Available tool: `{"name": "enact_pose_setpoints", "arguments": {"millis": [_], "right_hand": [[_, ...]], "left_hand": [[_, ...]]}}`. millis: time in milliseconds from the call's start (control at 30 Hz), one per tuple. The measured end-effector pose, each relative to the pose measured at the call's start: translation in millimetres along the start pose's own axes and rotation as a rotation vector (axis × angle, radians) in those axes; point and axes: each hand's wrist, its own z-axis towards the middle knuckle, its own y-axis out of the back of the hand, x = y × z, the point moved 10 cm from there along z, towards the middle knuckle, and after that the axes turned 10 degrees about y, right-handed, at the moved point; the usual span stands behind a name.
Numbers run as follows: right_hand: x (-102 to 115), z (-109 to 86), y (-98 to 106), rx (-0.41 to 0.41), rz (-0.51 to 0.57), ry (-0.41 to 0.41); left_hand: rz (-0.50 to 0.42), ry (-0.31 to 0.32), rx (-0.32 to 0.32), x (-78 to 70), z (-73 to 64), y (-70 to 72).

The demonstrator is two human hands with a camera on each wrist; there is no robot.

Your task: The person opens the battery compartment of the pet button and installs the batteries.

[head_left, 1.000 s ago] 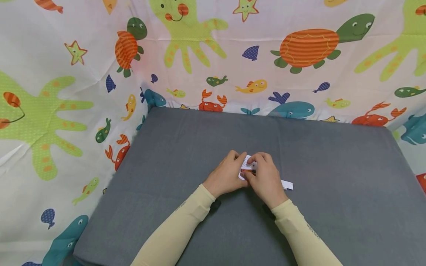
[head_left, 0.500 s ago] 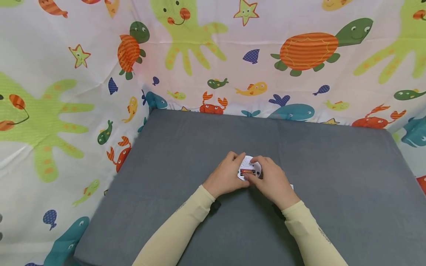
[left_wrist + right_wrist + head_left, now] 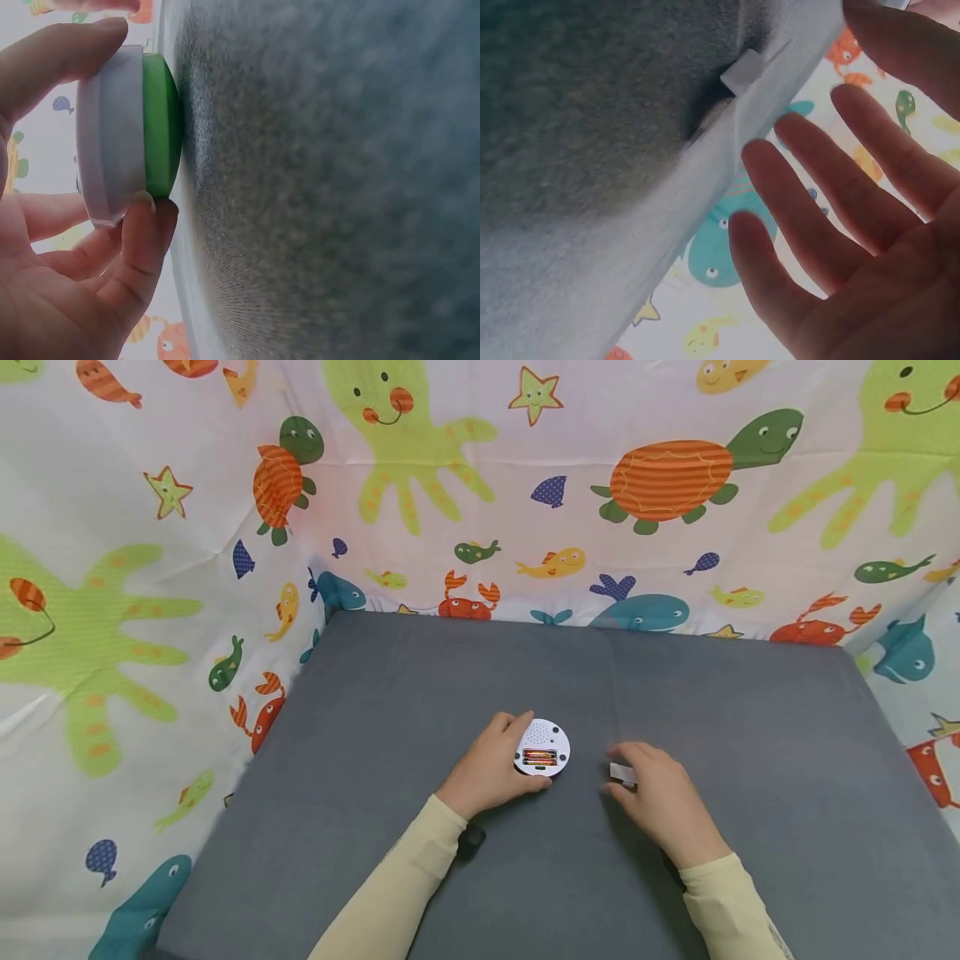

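Note:
My left hand (image 3: 491, 770) grips a round white sound button (image 3: 558, 742) by its edge, thumb on one side and fingers on the other. Its back faces up, showing speaker holes and a battery compartment with two red-and-black batteries (image 3: 540, 757). Seen from the left wrist, the button's green dome (image 3: 160, 124) points down at the grey surface beneath the white body. To the right, my right hand (image 3: 660, 793) has its fingers spread around a small white rectangular piece (image 3: 622, 772). In the right wrist view those fingers (image 3: 810, 225) are apart from the piece, which lies on the cloth.
A grey cloth-covered table (image 3: 420, 693) lies under both hands. Behind it and at its sides hangs a white curtain (image 3: 420, 556) printed with sea animals.
My right hand has left the button and moved right to the white piece. The batteries, partly covered by fingers before, now show fully. My left hand keeps its hold on the button.

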Motion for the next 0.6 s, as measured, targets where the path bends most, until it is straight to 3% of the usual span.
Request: {"name": "enact_pose_setpoints", "arguments": {"millis": [400,600], "right_hand": [[-10,-13.7,6,-0.116,-0.152,0.066],[-7,-12.2,6,-0.169,-0.164,0.112]], "left_hand": [[-0.023,0.02,0.018,4.0,-8.8,-5.4],[-0.012,0.016,0.015,1.8,-9.7,-2.5]]}}
